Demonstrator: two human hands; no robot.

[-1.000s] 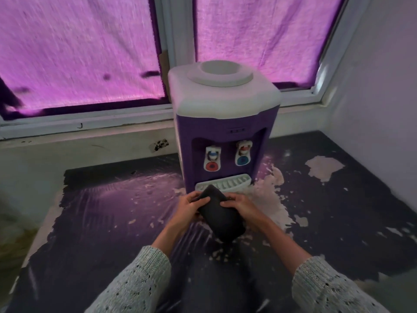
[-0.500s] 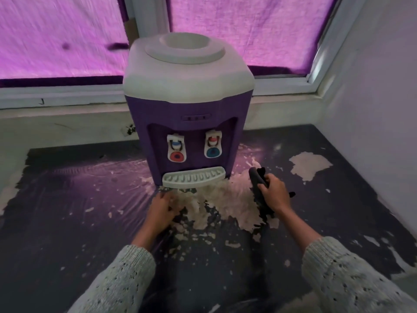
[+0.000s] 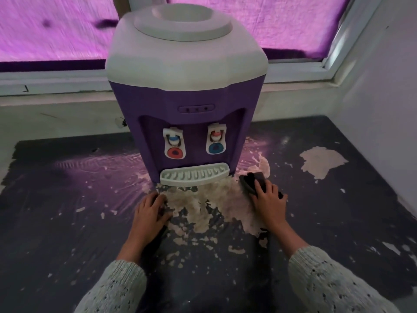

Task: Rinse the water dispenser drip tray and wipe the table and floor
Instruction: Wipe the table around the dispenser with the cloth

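Note:
A purple water dispenser [image 3: 187, 109] with a white top stands on a dark table [image 3: 67, 211] whose coating is peeling. Its white slotted drip tray [image 3: 194, 176] sits in place at the base, below a red tap and a blue tap. My right hand [image 3: 268, 202] presses a dark cloth [image 3: 250, 180] onto the table just right of the tray. My left hand [image 3: 150, 213] rests palm down on the table in front of the tray's left end, holding nothing.
A white wall [image 3: 383, 109] closes the right side. Behind the dispenser run a window sill [image 3: 56, 86] and windows covered with purple fabric. Pale flaked patches [image 3: 320, 161] are scattered over the table around the dispenser.
Both hands held the cloth in front of the tray one second ago. My right hand carried it to the tray's right side and my left hand let go. The view moved closer.

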